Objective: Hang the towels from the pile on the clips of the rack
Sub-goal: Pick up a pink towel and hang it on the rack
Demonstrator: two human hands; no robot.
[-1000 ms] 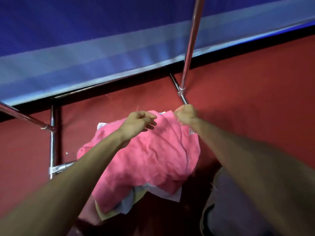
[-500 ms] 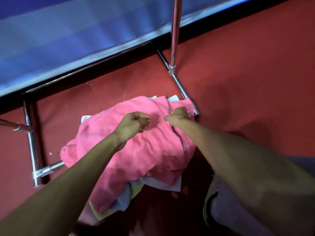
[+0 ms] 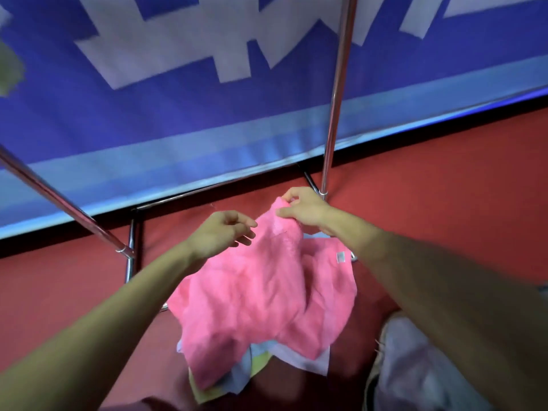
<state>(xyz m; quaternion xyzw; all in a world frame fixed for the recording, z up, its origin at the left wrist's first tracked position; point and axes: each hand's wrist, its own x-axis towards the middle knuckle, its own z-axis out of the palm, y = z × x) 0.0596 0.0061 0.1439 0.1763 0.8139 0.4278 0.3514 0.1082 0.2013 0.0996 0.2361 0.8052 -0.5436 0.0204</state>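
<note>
A pink towel (image 3: 252, 301) lies on top of a pile of towels on the red floor, with pale blue, white and yellow towels (image 3: 261, 363) showing under its near edge. My right hand (image 3: 302, 209) pinches the pink towel's far corner and holds it raised above the pile. My left hand (image 3: 222, 232) hovers just left of that raised corner, fingers loosely curled, holding nothing. The rack's chrome upright (image 3: 335, 99) rises right behind my right hand. No clips are in view.
A slanted chrome rack bar (image 3: 59, 203) runs from the left edge down to a short post (image 3: 130, 253). A blue and white banner (image 3: 207, 114) hangs behind the rack. My pale trouser leg and shoe (image 3: 394, 351) are at the lower right.
My right hand has lifted the pink towel's corner up off the pile. My left hand has let go of the cloth and opened. The view has tilted upward.
</note>
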